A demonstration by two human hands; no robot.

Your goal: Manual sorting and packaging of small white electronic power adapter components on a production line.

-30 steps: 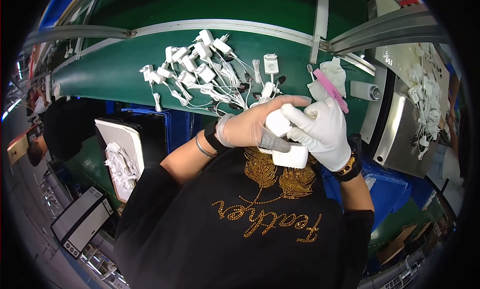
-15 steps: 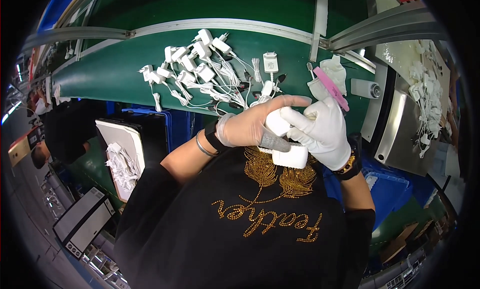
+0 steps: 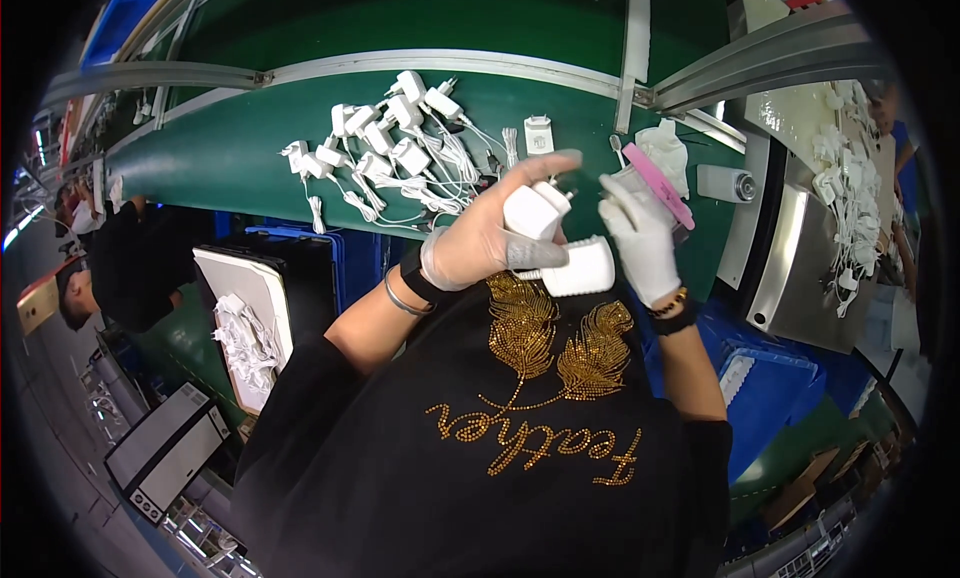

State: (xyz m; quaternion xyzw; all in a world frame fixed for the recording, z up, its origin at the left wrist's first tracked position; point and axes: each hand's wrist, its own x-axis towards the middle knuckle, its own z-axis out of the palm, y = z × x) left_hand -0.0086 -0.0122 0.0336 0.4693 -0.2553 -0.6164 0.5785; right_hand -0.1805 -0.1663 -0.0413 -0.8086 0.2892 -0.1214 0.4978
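My left hand [image 3: 480, 236], in a thin see-through glove with grey finger cots, is closed round a white plug-in power adapter [image 3: 530, 214]. The adapter's pins point up and to the right. Below it, against the same fingers, hangs a white block with a ribbed edge [image 3: 584, 268]; whether it is a second adapter or a bundled cable I cannot tell. My right hand [image 3: 642, 240], in a white glove, is apart from the left with its fingers stretched out. It is close to a long pink strip shaped like a nail file [image 3: 658, 186].
Several white adapters with bundled cables [image 3: 385, 153] are heaped on the green bench [image 3: 200, 163]. A lone adapter [image 3: 538, 134] stands behind my hands. A crumpled white cloth [image 3: 662, 153] and a white cylinder [image 3: 726, 183] are at the right. Blue bins [image 3: 775, 373] stand below the bench.
My right hand has let go of the adapter and moved right, toward the pink strip. My left hand has shifted slightly left and turned, keeping the adapter.
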